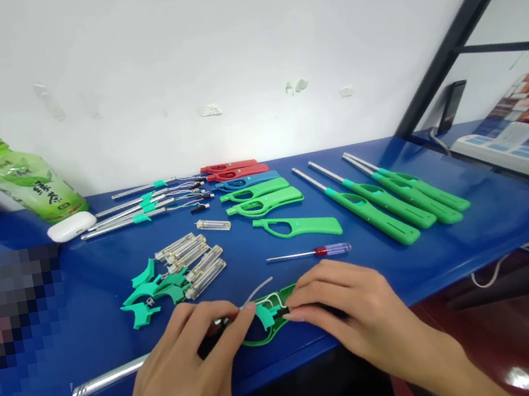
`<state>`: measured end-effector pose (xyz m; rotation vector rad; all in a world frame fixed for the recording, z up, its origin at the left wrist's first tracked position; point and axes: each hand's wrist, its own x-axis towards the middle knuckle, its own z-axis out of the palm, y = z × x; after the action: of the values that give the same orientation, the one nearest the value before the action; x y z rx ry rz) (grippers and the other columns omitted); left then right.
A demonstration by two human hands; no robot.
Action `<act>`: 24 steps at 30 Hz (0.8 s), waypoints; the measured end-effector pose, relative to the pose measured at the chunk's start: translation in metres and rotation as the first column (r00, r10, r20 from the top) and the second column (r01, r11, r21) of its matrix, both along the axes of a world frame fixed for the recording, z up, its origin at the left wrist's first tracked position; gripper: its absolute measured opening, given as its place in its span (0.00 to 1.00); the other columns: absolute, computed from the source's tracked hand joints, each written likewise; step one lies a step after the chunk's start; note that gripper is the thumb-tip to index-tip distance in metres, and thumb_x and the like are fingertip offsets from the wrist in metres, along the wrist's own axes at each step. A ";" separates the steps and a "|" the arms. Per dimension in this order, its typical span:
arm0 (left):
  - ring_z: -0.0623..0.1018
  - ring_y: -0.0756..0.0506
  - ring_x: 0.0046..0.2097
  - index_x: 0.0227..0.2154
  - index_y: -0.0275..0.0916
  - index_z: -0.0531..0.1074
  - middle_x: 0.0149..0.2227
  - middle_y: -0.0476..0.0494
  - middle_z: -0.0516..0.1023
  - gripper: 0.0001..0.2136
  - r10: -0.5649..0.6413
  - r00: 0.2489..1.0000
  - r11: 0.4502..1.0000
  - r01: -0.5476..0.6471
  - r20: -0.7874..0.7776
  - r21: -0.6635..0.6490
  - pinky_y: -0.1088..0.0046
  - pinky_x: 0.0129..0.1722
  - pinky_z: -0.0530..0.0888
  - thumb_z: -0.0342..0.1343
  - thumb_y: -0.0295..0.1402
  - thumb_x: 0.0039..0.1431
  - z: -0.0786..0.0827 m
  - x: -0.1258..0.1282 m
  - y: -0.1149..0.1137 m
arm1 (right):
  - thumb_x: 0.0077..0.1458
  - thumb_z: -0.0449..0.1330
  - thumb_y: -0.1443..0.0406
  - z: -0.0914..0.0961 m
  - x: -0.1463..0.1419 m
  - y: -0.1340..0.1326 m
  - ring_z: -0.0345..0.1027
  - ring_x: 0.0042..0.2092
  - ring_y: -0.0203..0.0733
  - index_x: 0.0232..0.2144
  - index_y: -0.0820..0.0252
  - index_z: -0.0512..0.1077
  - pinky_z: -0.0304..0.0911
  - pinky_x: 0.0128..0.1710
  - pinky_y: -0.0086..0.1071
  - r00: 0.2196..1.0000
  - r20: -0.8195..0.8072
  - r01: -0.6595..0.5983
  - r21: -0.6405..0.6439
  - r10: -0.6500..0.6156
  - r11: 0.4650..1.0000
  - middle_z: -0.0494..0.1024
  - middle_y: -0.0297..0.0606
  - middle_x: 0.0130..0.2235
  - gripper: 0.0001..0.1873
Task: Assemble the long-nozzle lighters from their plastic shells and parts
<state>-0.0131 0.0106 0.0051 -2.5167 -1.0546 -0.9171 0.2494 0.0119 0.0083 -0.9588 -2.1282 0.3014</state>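
Observation:
Both my hands rest at the near edge of a blue table (454, 240). My left hand (191, 366) pinches the front of a green lighter half-shell (270, 322), where a long metal tube (107, 378) sticks out to the left. My right hand (348, 305) presses its fingertips on the shell's handle end. A teal trigger and thin white wires sit inside the open shell. Just beyond lie a small screwdriver (314, 252) with a red and clear handle, loose teal triggers (146, 292) and clear fuel tubes (194, 260).
Further back lie several metal tubes with wires (144, 208), empty red, blue and green shells (253, 190), and several finished green lighters (387, 201). A green tea bottle (22, 177) and a white earbud case (71, 225) stand at the back left. A black frame (459, 30) rises on the right.

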 end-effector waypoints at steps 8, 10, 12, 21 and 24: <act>0.74 0.49 0.43 0.56 0.41 0.78 0.45 0.46 0.77 0.21 -0.024 1.000 0.999 0.024 -0.003 -0.044 0.71 0.42 0.72 0.46 0.16 0.73 -0.007 -0.004 -0.001 | 0.76 0.62 0.64 0.000 0.000 0.002 0.81 0.42 0.38 0.45 0.57 0.81 0.71 0.46 0.33 0.999 0.041 -0.005 0.077 0.002 0.997 0.87 0.31 0.43 0.07; 0.73 0.47 0.46 0.58 0.40 0.76 0.46 0.44 0.76 0.18 -0.033 0.999 0.996 0.034 0.023 -0.078 0.68 0.45 0.72 0.50 0.20 0.75 -0.008 -0.003 -0.002 | 0.77 0.60 0.63 0.000 -0.001 0.002 0.81 0.42 0.38 0.45 0.57 0.81 0.71 0.46 0.34 0.998 0.056 0.003 0.096 -0.008 0.995 0.87 0.31 0.43 0.09; 0.73 0.47 0.47 0.59 0.38 0.76 0.47 0.44 0.75 0.14 -0.053 0.998 0.994 0.057 0.042 -0.096 0.67 0.47 0.72 0.54 0.25 0.76 -0.007 -0.001 -0.003 | 0.77 0.59 0.63 0.000 -0.001 0.001 0.81 0.43 0.38 0.45 0.57 0.81 0.71 0.46 0.34 0.997 0.070 0.009 0.109 -0.016 0.994 0.87 0.32 0.43 0.10; 0.74 0.46 0.45 0.61 0.39 0.75 0.47 0.43 0.76 0.15 -0.059 0.998 0.995 0.058 -0.002 -0.086 0.66 0.43 0.76 0.60 0.32 0.75 -0.010 -0.002 -0.002 | 0.79 0.55 0.63 0.005 -0.005 -0.003 0.82 0.40 0.37 0.42 0.58 0.80 0.70 0.44 0.32 0.992 0.115 0.029 0.190 -0.051 0.981 0.87 0.32 0.41 0.15; 0.74 0.46 0.44 0.61 0.40 0.75 0.47 0.43 0.75 0.15 -0.044 0.999 0.996 0.043 -0.005 -0.074 0.66 0.41 0.76 0.60 0.33 0.75 -0.011 -0.002 -0.003 | 0.78 0.57 0.64 0.003 -0.006 -0.003 0.81 0.39 0.37 0.42 0.59 0.80 0.71 0.43 0.32 0.992 0.105 0.045 0.201 -0.067 0.979 0.86 0.32 0.40 0.13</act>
<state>-0.0150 0.0081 -0.0060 -2.6106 -1.0538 -0.8968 0.2436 0.0087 0.0113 -0.9350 -2.1801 0.0061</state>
